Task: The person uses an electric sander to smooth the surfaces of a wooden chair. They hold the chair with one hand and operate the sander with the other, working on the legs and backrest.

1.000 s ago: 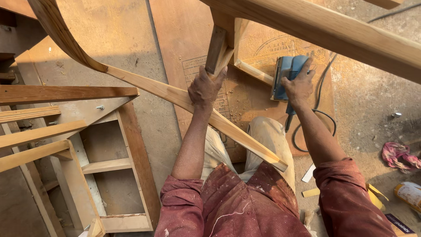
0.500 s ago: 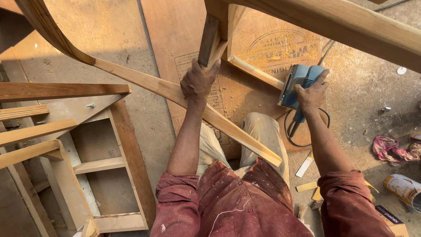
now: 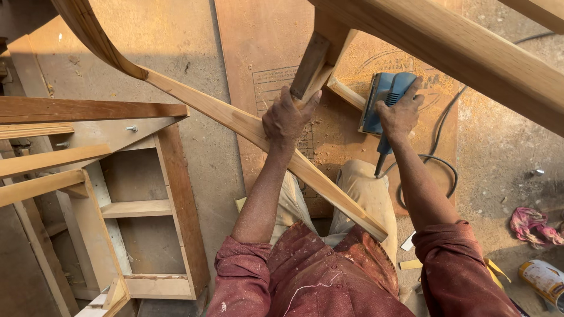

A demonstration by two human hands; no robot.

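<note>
Left hand (image 3: pixel 288 120) is closed round a wood rail (image 3: pixel 235 120) of the chair frame, right where the dark upright (image 3: pixel 309 66) meets it, steadying it. Right hand (image 3: pixel 400 113) is clamped over the top of a blue sander (image 3: pixel 382 100), fingers wrapped down its front; sander sits w/ its pad against a short crosspiece (image 3: pixel 346 94) of the frame, cord (image 3: pixel 437 170) trailing to the floor. Looks like the sanding step, mid-pass on that joint area. Next move prob. calls for keeping the pad flat on the wood and the left grip firm so the frame doesn't shift. Plywood sheet (image 3: pixel 264 47) under it, unfinished cabinet (image 3: pixel 176 194) at left, pink rag (image 3: pixel 531 226) and a can (image 3: pixel 543 280) at right.
</note>
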